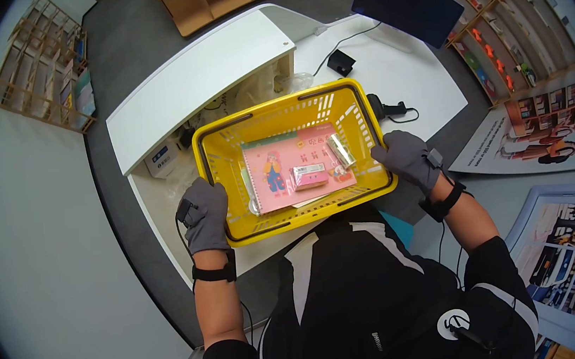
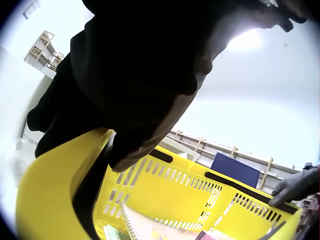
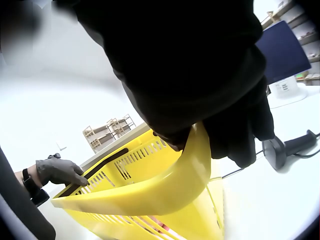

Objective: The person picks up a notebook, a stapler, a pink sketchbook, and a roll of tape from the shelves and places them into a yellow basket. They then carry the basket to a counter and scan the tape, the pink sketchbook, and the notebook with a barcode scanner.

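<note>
Between both gloved hands is a yellow shopping basket. My left hand grips its left end at the rim, and my right hand holds the right end. In the right wrist view, dark fingers wrap over the yellow rim. A pink spiral notebook with a cartoon figure lies flat inside. On the notebook rest a small pink packet and a shiny silver-and-white package. Other flat items are partly hidden under the notebook. The basket's black handles are folded down along the rim.
Behind the basket stands a white counter with a raised ledge. A black handheld scanner, a small black box and a monitor are on the right part. Shelves line the right wall; a poster board stands below them.
</note>
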Available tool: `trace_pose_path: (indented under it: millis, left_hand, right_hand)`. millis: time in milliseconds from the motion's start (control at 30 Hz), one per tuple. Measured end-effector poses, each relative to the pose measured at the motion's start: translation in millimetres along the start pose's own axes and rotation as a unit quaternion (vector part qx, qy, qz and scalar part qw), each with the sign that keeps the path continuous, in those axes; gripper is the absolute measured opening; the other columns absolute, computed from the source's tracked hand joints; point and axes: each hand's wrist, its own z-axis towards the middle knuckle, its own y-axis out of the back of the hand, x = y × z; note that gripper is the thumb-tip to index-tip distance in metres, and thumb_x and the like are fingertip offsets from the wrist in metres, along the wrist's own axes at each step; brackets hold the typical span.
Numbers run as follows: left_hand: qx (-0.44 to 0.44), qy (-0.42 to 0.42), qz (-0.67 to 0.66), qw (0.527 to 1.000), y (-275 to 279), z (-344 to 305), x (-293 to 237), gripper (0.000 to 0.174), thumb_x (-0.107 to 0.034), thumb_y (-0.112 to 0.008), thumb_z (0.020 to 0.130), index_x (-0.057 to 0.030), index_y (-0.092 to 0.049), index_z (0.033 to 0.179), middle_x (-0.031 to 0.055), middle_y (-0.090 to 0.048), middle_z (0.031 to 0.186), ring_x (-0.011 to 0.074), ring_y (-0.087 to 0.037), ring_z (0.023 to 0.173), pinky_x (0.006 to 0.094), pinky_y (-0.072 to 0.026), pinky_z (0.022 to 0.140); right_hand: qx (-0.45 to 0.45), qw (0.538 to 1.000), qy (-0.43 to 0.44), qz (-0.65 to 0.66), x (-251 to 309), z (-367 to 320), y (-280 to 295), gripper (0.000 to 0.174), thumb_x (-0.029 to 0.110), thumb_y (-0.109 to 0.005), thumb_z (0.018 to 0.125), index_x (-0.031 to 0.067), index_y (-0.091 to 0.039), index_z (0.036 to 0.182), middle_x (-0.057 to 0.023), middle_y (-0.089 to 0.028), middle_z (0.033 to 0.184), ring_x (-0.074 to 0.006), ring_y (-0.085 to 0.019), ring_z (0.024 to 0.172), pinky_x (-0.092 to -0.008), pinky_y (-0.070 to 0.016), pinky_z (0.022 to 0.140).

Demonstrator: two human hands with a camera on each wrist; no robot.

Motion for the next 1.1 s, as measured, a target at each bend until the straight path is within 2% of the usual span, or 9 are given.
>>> trace_pose_path:
  millis: [300, 433, 533, 600, 667, 700, 800, 1033, 1100]
  left_hand:
    - [0.008, 0.025, -0.015, 1.0, 14.9, -15.0, 3.9, 0.042, -0.036, -0.068, 0.09, 0.0022, -0.075, 0.106, 0.0253, -0.076, 0.092, 0.042, -0.076, 0.084, 0.0497, -0.0584, 0.075]
    - [-0.099, -0.042, 0.04, 0.993, 41.4, -40.2, -40.0, 0.04, -0.035, -0.072, 0.086, 0.0004, -0.072, 0.105, 0.0211, -0.076, 0.085, 0.0401, -0.075, 0.08, 0.0499, -0.0576, 0.072]
    - [0.02, -0.2, 0.06, 0.978, 50.8, -44.0, -78.9, 0.052, -0.034, -0.077, 0.078, 0.0011, -0.072, 0.116, 0.0186, -0.076, 0.084, 0.0373, -0.075, 0.08, 0.0484, -0.0584, 0.073]
    - [0.019, -0.241, 0.077, 0.967, 34.5, -36.9, -96.9, 0.049, -0.035, -0.078, 0.077, -0.0012, -0.071, 0.113, 0.0173, -0.075, 0.081, 0.0378, -0.074, 0.078, 0.0486, -0.0579, 0.072]
    - [0.023, -0.326, 0.114, 0.938, 13.3, -27.5, -116.7, 0.044, -0.037, -0.079, 0.076, -0.0059, -0.07, 0.106, 0.0146, -0.073, 0.076, 0.0389, -0.072, 0.074, 0.0492, -0.0568, 0.071]
    - [0.026, -0.321, 0.117, 0.939, 6.7, -23.4, -128.7, 0.044, -0.037, -0.079, 0.076, -0.0059, -0.07, 0.106, 0.0146, -0.073, 0.076, 0.0389, -0.072, 0.074, 0.0492, -0.0568, 0.071]
    - [0.207, -0.385, 0.166, 0.884, -13.8, -10.7, -169.2, 0.048, -0.037, -0.079, 0.074, -0.009, -0.073, 0.112, 0.0139, -0.074, 0.078, 0.0383, -0.073, 0.076, 0.048, -0.0576, 0.072]
    - [0.241, -0.309, 0.193, 0.9, -79.2, -1.6, -189.4, 0.048, -0.037, -0.079, 0.071, -0.0137, -0.077, 0.113, 0.0146, -0.077, 0.085, 0.0368, -0.076, 0.082, 0.0458, -0.0599, 0.075]
    - [0.237, -0.281, 0.2, 0.908, -77.9, -4.5, -198.0, 0.046, -0.037, -0.079, 0.071, -0.0142, -0.078, 0.111, 0.0149, -0.077, 0.086, 0.0364, -0.077, 0.083, 0.0454, -0.0604, 0.076]
  right_hand:
    - [-0.003, 0.999, 0.009, 0.031, 12.8, 9.6, 4.7, 0.054, 0.052, -0.059, 0.093, 0.0009, -0.071, 0.081, -0.022, -0.07, 0.082, -0.0395, -0.07, 0.079, -0.0511, -0.0544, 0.074]
    - [0.017, 0.999, 0.004, 0.033, 11.2, 11.9, 6.7, 0.054, 0.054, -0.061, 0.092, 0.0022, -0.072, 0.081, -0.0209, -0.07, 0.08, -0.038, -0.071, 0.079, -0.0487, -0.0549, 0.073]
    - [0.029, 0.999, 0.029, 0.028, 1.8, 15.4, 10.4, 0.054, 0.056, -0.063, 0.091, 0.0036, -0.074, 0.082, -0.0195, -0.071, 0.08, -0.0369, -0.071, 0.08, -0.0473, -0.0553, 0.074]
    - [0.042, 0.995, 0.085, 0.024, -9.3, 18.8, 13.0, 0.054, 0.057, -0.064, 0.09, 0.005, -0.076, 0.083, -0.0178, -0.072, 0.081, -0.0359, -0.072, 0.081, -0.0464, -0.056, 0.075]
    - [0.059, 0.993, 0.082, 0.058, -27.1, 21.6, 25.9, 0.054, 0.057, -0.064, 0.089, 0.0053, -0.077, 0.085, -0.0173, -0.073, 0.082, -0.0357, -0.072, 0.082, -0.046, -0.0564, 0.076]
    - [0.074, 0.99, 0.075, 0.09, -36.9, 23.4, 35.5, 0.054, 0.058, -0.065, 0.089, 0.0055, -0.078, 0.087, -0.0169, -0.074, 0.083, -0.0355, -0.072, 0.082, -0.0456, -0.0568, 0.076]
    - [0.078, 0.987, 0.071, 0.122, -92.9, 48.2, 41.8, 0.053, 0.058, -0.067, 0.087, 0.0068, -0.081, 0.09, -0.015, -0.075, 0.085, -0.0347, -0.072, 0.083, -0.0446, -0.0573, 0.077]
    - [0.078, 0.985, 0.031, 0.154, -233.3, 88.6, 24.3, 0.046, 0.054, -0.072, 0.082, 0.0091, -0.082, 0.087, -0.0127, -0.076, 0.084, -0.033, -0.073, 0.083, -0.0441, -0.057, 0.074]
    - [-0.01, 0.99, 0.079, 0.12, -251.3, 97.4, -0.5, 0.045, 0.05, -0.073, 0.081, 0.007, -0.08, 0.089, -0.0135, -0.074, 0.084, -0.0332, -0.072, 0.081, -0.0458, -0.0561, 0.071]
